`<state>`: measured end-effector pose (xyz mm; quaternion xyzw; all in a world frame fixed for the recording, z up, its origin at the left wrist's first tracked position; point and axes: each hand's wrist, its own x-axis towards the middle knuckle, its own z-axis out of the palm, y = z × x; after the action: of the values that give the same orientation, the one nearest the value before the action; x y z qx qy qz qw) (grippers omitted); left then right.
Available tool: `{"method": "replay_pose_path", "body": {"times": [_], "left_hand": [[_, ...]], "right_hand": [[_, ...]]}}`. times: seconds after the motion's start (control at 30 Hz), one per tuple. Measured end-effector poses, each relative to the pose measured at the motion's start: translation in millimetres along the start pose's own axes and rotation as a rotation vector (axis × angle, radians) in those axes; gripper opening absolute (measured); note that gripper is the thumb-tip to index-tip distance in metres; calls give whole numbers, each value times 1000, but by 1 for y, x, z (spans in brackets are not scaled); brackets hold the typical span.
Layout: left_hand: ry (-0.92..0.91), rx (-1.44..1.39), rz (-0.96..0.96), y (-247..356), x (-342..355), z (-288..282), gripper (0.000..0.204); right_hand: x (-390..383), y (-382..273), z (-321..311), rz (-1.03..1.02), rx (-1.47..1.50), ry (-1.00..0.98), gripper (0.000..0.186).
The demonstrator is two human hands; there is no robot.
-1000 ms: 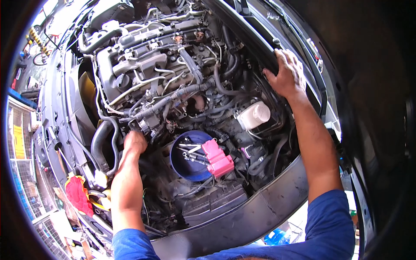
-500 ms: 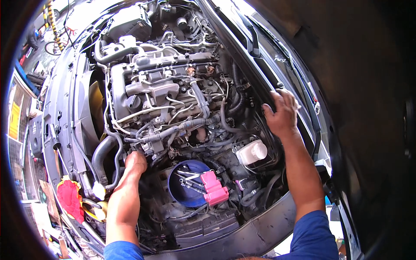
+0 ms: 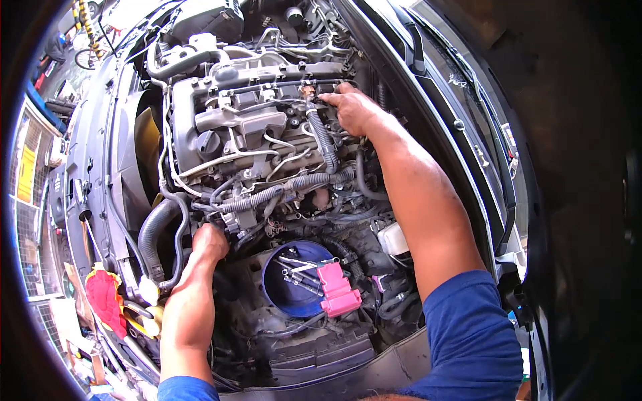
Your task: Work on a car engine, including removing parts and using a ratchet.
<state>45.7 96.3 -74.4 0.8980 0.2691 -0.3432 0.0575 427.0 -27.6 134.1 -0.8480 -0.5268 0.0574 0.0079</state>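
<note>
A yellow rectangular sign (image 3: 27, 175) hangs at far left

Sunlit yard (image 3: 80, 40), wire shelving (image 3: 30, 220), dark bonnet underside (image 3: 568, 134)

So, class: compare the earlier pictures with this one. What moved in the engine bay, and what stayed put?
The right hand left the bay's edge and reached in onto the top of the engine, fingertips at a corrugated hose. The left hand stayed low by the hoses; the blue bowl of tools and pink block did not move.

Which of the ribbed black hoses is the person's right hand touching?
The upright corrugated hose atop the engine, just below the right hand. The other ribbed hose runs sideways lower down, untouched.
</note>
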Motion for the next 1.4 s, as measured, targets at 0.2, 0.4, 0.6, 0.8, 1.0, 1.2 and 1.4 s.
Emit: {"method": "replay_pose_path", "body": {"times": [0.2,0.4,0.6,0.8,1.0,1.2,1.4], "left_hand": [[80,-115,-118,2,1,2,26],[64,-181,-120,2,-4,-5,25],[136,-354,-168,4,-15,-16,38],[92,-340,-130,5,-21,-24,46],[109,-310,-156,11,-28,-31,44],[49,-290,-156,7,-22,-28,37],[157,-385,-204,9,-19,-16,35]], "right_hand": [[1,-2,8,-30,29,15,54],[-1,-6,12,51,25,-23,52],[0,-15,6,164,-26,-83,50],[-6,-32,-4,226,-83,-63,43],[-6,-38,-7,249,-174,-98,42],[-5,-21,-8,346,-117,56,45],[-28,1,-37,211,-10,335,33]]}}
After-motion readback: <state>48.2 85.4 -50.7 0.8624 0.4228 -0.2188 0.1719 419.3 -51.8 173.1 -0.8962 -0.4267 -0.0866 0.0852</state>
